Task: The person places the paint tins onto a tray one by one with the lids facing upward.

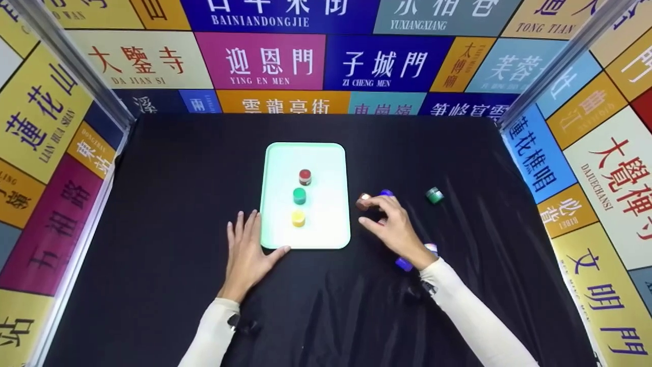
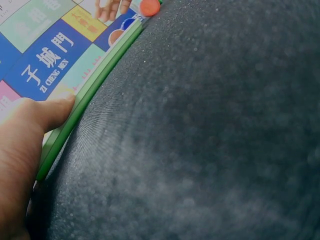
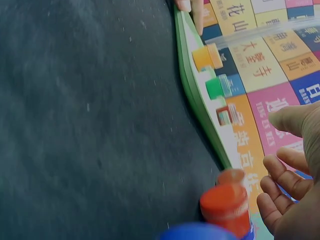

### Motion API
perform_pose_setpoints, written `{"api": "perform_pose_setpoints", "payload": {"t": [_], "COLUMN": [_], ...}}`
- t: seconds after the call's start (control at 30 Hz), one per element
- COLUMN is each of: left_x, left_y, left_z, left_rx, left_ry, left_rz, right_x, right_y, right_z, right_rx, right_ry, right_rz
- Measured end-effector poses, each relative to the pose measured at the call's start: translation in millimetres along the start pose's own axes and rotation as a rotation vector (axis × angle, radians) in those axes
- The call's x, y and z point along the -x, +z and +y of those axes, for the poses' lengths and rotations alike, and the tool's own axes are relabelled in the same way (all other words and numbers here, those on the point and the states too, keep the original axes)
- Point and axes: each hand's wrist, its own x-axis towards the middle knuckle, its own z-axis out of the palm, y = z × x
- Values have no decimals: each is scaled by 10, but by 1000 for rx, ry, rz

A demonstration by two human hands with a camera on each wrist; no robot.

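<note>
A pale green tray (image 1: 326, 234) holds three small paint jars in a column: a dark red jar (image 1: 304, 177), a green jar (image 1: 299, 196) and a yellow jar (image 1: 298, 218). My left hand (image 1: 248, 260) rests at the tray's near left corner, fingers straight along its side. In the left wrist view the thumb (image 2: 57, 111) lies over the green rim. Right of the tray, my right hand (image 1: 395, 224) hovers with relaxed, parted fingers, its fingertips overlapping a brown jar (image 1: 363, 201). The right wrist view shows an orange-red jar (image 3: 225, 205) beside this hand, with nothing in its grasp.
A blue-capped jar (image 1: 386, 193) sits just beyond the right hand. Farther right lies another green jar (image 1: 434, 195). Near the right wrist are a purple-blue jar (image 1: 404, 263) and a partly hidden jar (image 1: 431, 248). Printed panels (image 1: 260, 61) wall the black-covered table (image 1: 178, 178).
</note>
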Motion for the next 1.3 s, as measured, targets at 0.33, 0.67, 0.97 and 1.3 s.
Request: {"api": "perform_pose_setpoints", "payload": {"t": [0.33, 0.67, 0.97, 1.3], "left_x": [8, 15, 18, 3], "left_y": [7, 10, 15, 9], "left_z": [-27, -34, -19, -1], "left_rx": [4, 1, 5, 16], "left_ry": [2, 3, 1, 13], "left_rz": [6, 8, 7, 18], "right_x": [24, 45, 62, 74], "right_y": [-224, -441, -659, -905], "right_z": [178, 376, 522, 771], "right_rx": [88, 179, 223, 265], "right_ry": [38, 42, 120, 151], "right_rz": [48, 96, 180, 321]}}
